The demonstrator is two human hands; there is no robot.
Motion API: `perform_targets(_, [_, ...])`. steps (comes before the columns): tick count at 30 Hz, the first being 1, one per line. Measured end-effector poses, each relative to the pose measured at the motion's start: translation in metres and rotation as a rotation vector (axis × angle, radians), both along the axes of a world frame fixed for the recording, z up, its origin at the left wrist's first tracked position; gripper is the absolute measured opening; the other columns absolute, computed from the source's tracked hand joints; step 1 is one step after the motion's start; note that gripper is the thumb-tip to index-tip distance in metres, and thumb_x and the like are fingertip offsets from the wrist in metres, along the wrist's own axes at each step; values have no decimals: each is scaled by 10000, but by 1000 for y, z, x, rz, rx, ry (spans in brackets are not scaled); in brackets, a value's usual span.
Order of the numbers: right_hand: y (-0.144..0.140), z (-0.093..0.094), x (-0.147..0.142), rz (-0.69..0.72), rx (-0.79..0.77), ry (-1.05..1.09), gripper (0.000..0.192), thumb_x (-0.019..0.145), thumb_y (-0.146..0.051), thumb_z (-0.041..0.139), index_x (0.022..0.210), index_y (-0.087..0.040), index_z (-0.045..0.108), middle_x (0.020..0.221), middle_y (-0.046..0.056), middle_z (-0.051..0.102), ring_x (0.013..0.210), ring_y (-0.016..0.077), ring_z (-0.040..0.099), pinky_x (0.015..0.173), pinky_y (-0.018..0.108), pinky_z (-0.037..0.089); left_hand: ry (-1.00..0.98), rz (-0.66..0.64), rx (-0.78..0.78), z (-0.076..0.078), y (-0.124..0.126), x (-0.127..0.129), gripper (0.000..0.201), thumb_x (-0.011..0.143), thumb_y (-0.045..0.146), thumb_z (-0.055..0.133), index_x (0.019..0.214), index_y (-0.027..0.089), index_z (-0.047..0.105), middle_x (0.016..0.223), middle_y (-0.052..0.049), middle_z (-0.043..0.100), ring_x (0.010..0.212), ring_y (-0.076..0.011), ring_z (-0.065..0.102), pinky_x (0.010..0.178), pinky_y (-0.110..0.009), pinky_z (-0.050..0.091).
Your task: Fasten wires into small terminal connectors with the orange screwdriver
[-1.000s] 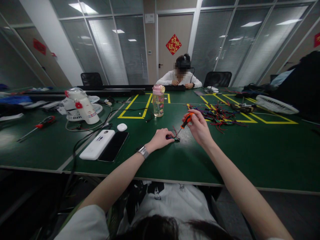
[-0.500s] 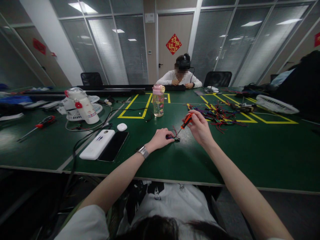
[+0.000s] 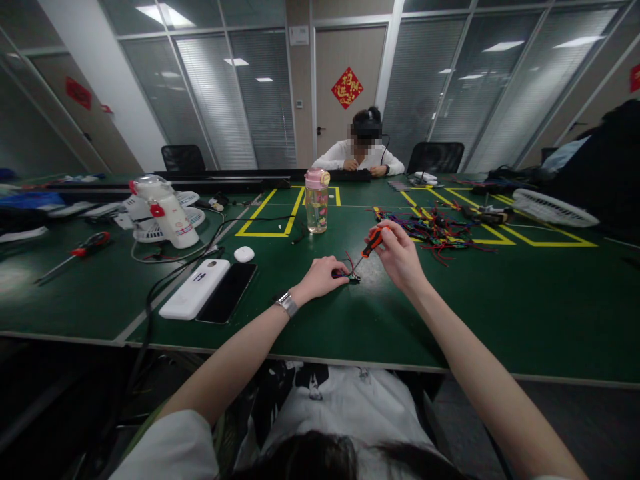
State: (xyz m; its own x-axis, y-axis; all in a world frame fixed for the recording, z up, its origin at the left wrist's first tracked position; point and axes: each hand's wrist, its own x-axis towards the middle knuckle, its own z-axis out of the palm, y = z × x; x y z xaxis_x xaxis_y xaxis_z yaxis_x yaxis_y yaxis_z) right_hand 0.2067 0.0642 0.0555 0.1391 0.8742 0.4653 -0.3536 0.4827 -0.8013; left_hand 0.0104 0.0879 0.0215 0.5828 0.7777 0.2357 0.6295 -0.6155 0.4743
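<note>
Two hands (image 3: 360,267) mid-table, bare green table (image 3: 500,307) rightward

I see the small part (image 3: 347,275) lying on the table (image 3: 500,313) near the front edge, between the left hand (image 3: 320,278) on its left and the right hand (image 3: 397,257) on its right. The screwdriver (image 3: 369,248) slants from the right hand down to the part. Behind them stands the bottle (image 3: 317,201); to its right lies the heap of wires (image 3: 440,232). Left of the left hand lie the phone (image 3: 227,292) and power bank (image 3: 195,289) (side by side), the fan (image 3: 165,210) behind them. A person (image 3: 360,155) sits at the far side.
</note>
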Motion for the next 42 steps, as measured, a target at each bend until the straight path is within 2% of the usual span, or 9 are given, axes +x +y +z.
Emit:
perform_targets(6, [1, 0, 2, -12, -4, 9, 252, 749, -465, 819, 924, -310, 726, 835, -28, 656, 781, 149, 616, 851, 340, 571, -1, 2, 7, -2, 1, 0, 149, 895, 319, 722, 996, 216, 761, 940, -29, 665, 917, -192, 618, 851, -305, 449])
perform_targets(14, [1, 0, 0, 53, 32, 17, 208, 823, -447, 761, 980, -319, 711, 927, -9, 708, 865, 162, 658, 889, 357, 558, 0, 0, 6, -1, 1, 0, 149, 895, 322, 717, 995, 219, 760, 941, -29, 667, 915, -187, 624, 843, -298, 460])
perform_targets(24, [3, -3, 2, -32, 28, -29, 197, 803, -439, 771, 940, -313, 708, 880, -16, 674, 792, 149, 636, 847, 332, 562, -7, -6, 10, -2, 2, -1, 144, 897, 315, 716, 997, 222, 762, 952, -31, 663, 924, -195, 618, 861, -309, 449])
perform_targets(31, [1, -1, 1, 0, 20, 1, 233, 818, -444, 758, 1019, -332, 720, 922, -11, 691, 853, 153, 641, 869, 334, 562, -11, -7, 18, -3, 2, -1, 144, 894, 322, 722, 994, 226, 761, 945, -29, 667, 917, -192, 620, 860, -311, 452])
perform_targets(37, [1, -1, -1, 6, 21, 7, 204, 833, -458, 740, 979, -318, 717, 944, -1, 708, 884, 166, 644, 860, 344, 558, -1, 9, 6, -2, 1, 0, 142, 886, 311, 732, 992, 222, 765, 942, -30, 674, 915, -191, 626, 852, -309, 456])
perform_targets(42, [1, -2, 0, -26, -4, 15, 214, 779, -457, 792, 928, -316, 732, 925, -19, 694, 835, 148, 640, 839, 317, 549, -3, 8, 9, -2, 1, 1, 144, 888, 313, 732, 991, 217, 764, 941, -30, 672, 918, -192, 626, 850, -306, 453])
